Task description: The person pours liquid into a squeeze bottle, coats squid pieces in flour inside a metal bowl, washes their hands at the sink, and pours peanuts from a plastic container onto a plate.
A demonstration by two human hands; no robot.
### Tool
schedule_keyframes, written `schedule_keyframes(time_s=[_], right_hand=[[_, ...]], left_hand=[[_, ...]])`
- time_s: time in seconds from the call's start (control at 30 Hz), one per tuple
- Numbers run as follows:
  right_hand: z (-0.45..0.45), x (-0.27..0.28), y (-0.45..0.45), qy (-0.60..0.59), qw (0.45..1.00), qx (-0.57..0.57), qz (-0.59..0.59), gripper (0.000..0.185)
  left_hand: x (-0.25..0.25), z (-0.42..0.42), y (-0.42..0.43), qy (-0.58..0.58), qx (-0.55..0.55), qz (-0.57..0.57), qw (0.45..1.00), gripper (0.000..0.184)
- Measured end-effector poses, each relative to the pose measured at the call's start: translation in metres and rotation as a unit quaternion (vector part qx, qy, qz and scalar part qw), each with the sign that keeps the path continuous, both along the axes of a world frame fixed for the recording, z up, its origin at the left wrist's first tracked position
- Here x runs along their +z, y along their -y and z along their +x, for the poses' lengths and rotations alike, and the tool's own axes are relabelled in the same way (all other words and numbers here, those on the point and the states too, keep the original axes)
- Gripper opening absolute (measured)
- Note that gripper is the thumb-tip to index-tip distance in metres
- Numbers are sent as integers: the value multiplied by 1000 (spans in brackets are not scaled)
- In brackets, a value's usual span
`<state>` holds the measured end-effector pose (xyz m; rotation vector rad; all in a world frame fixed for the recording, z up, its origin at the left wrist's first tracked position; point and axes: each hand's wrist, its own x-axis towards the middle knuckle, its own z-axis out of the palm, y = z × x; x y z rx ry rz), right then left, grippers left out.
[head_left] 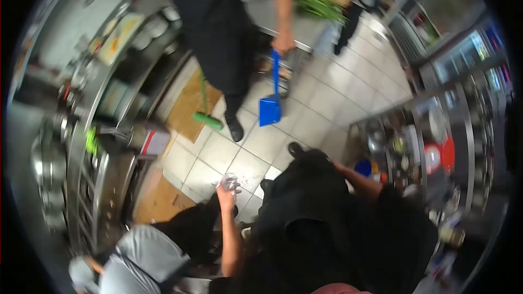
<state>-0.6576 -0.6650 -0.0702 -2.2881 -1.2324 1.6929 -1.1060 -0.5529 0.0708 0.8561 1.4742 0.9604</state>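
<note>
My left hand (pixel 226 189) is stretched out over the tiled floor, its fingers closed round a small, shiny, whitish-grey thing (pixel 230 181). Blur hides what kind of thing it is. My right hand (pixel 341 167) is beside my black apron (pixel 310 201), and the cloth covers most of it, so its fingers do not show. Facing me, a person in a dark apron grips a long-handled blue dustpan (pixel 269 110) low over the tiles. A green broom (pixel 207 120) stands on the floor next to that person's feet.
At lower left, another person in a grey shirt (pixel 143 258) bends close to my left arm. Steel counters and a cooker (pixel 111 196) line the left side. Shelves with pots and jars (pixel 400 149) stand at right. Brown cardboard sheets (pixel 193 103) lie on the tiles (pixel 239 166).
</note>
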Motion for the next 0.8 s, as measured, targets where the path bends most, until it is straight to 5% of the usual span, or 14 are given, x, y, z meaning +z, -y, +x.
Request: schedule_keyframes(time_s=[0.07, 0.1, 0.17, 0.2, 0.23, 0.3, 0.47, 0.57, 0.7, 0.8], right_hand=[[17, -15, -24, -20, 999, 40, 13, 36], [29, -30, -33, -38, 997, 60, 14, 36], [62, -41, -39, -69, 996, 48, -23, 36], [83, -42, -50, -81, 995, 36, -47, 35], [103, -39, -61, -83, 993, 30, -77, 35], [124, -40, -93, -72, 990, 24, -118, 35], [148, -63, -180, -41, 987, 18, -154, 35], [115, -84, -250, -46, 986, 65, -146, 35], [3, -94, -338, -88, 983, 125, -101, 36], [-104, -76, -383, -142, 979, 140, -43, 36]], left_hand=[[-17, 11, -5, 14, -33, -2, 999, 27], [-46, 14, -9, -149, -108, 24, 983, 25], [-40, 25, -14, -211, -105, 23, 972, 28], [-70, 30, -9, -250, -42, 124, 959, 27], [-111, 30, -1, -300, -62, 32, 951, 28], [-72, 42, 18, -222, -23, -64, 973, 28], [-83, 45, 59, -287, 91, -54, 952, 24], [-66, 37, 84, -237, 215, -135, 938, 24], [-73, 0, 107, -298, 290, -81, 906, 23], [-87, -47, 106, -201, 370, -141, 896, 21]])
